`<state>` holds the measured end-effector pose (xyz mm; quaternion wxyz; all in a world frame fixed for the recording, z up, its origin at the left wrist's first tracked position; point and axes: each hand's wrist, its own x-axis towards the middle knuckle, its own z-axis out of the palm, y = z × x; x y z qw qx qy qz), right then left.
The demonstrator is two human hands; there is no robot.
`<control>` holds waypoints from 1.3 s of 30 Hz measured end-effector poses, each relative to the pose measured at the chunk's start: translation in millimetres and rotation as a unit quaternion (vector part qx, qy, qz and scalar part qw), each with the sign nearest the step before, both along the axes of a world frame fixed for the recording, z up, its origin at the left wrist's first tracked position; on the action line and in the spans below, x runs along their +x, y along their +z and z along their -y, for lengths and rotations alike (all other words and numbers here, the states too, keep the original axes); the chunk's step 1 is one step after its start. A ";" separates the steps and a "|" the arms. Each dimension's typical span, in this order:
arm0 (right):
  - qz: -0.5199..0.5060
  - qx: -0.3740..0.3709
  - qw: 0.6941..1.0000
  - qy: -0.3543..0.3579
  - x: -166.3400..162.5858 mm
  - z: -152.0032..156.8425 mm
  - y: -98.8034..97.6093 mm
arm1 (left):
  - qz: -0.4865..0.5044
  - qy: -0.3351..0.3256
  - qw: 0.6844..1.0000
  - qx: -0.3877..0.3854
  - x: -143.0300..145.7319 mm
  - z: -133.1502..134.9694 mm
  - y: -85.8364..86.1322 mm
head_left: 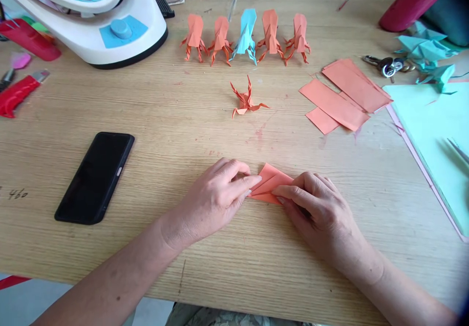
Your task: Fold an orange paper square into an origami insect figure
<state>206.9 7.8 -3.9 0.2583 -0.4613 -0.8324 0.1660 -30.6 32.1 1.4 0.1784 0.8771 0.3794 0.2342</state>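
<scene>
Phone (95,178) left of folded orange paper (270,181) (fan (88,23) beyond)

Craft workspace — wood tbl (164,106) w/ folded-paper figs (248,29), orange paper (270,175) & red cutter (19,94)

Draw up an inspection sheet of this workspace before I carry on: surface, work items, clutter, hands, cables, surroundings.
Surface: wooden table, reddish marks near the middle, handwriting at the left edge.
Work items: creased orange paper between the hands; orange slips overlapping beyond the right hand; five folded figures in a row, four orange, one blue; small orange folded piece nearer.
Clutter: phone, red cutter, green sheet.
Hands: left hand and right hand both hold the orange paper.
Cables: nothing clearly seen.
Surroundings: white appliance with a blue knob, upper left.
</scene>
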 end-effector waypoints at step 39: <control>0.029 -0.006 1.000 -0.010 -1.5 -1.0 -2.5 | -0.151 -0.005 0.979 0.139 6.3 48.6 6.3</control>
